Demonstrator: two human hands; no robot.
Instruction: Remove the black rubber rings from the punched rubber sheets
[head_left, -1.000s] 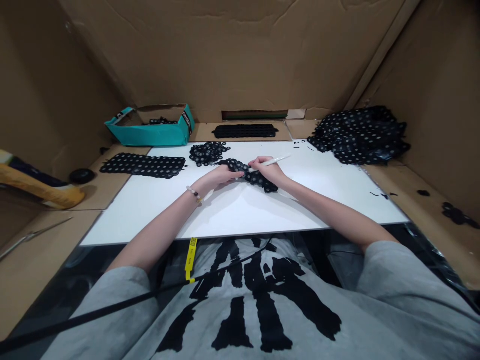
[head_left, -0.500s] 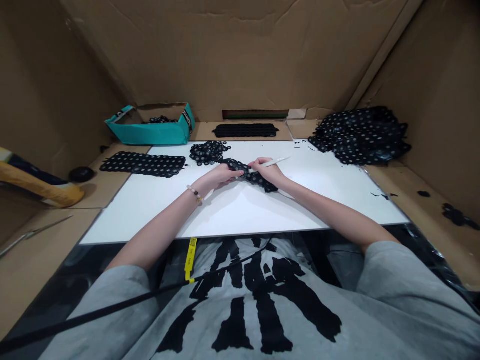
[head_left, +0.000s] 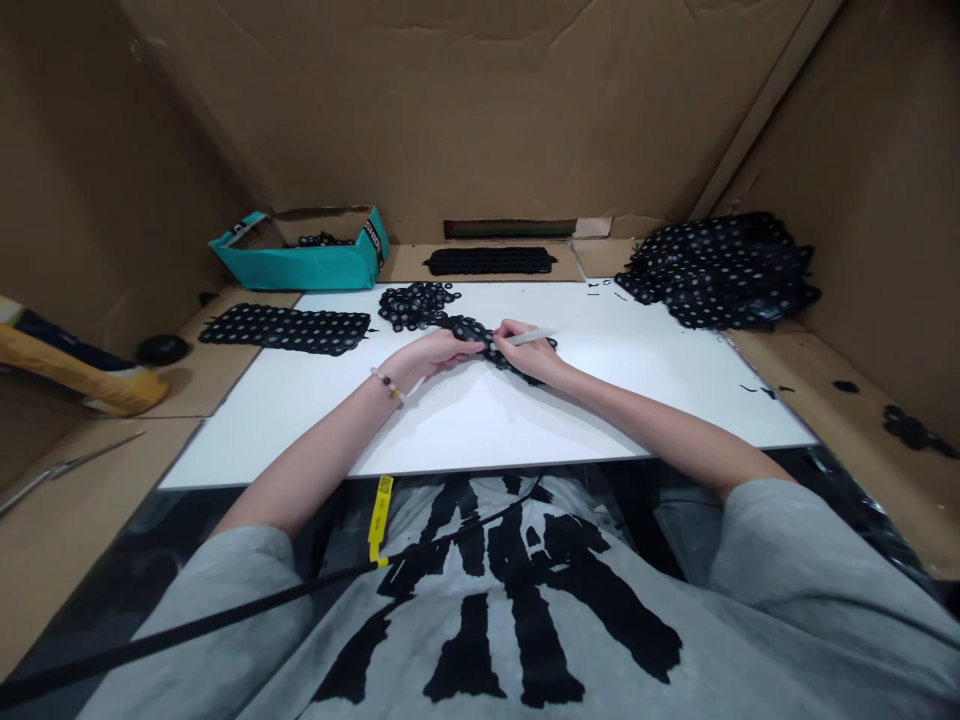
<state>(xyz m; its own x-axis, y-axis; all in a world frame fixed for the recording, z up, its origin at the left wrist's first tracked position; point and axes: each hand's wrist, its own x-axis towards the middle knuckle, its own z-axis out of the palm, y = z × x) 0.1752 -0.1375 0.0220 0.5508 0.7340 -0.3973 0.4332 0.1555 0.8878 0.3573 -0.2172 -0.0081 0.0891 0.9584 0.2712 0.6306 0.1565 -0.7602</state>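
A black rubbery sheet with rows of pale round holes [head_left: 468,328] lies over the middle of the white board. My left hand [head_left: 439,352] is closed on the sheet's left part, thumb on top. In my right hand [head_left: 529,352] is a white pen-like tool [head_left: 531,336], pinched like a pencil. Its tip meets the sheet close to my left thumb; the tip itself is too small to make out. Just behind my left hand sits a heap of small black rings [head_left: 414,305].
Flat perforated black sheets lie at left [head_left: 289,328] and at the back [head_left: 491,261]. A teal box [head_left: 307,268] holds black pieces. A pile of perforated black sheets [head_left: 724,270] rises at back right. Scissors [head_left: 71,465] rest at left. Cardboard walls [head_left: 480,110] enclose the white board [head_left: 480,430].
My right hand has shifted slightly left along the sheet, and the white tool has tilted and moved with it. My left hand keeps nearly the same place.
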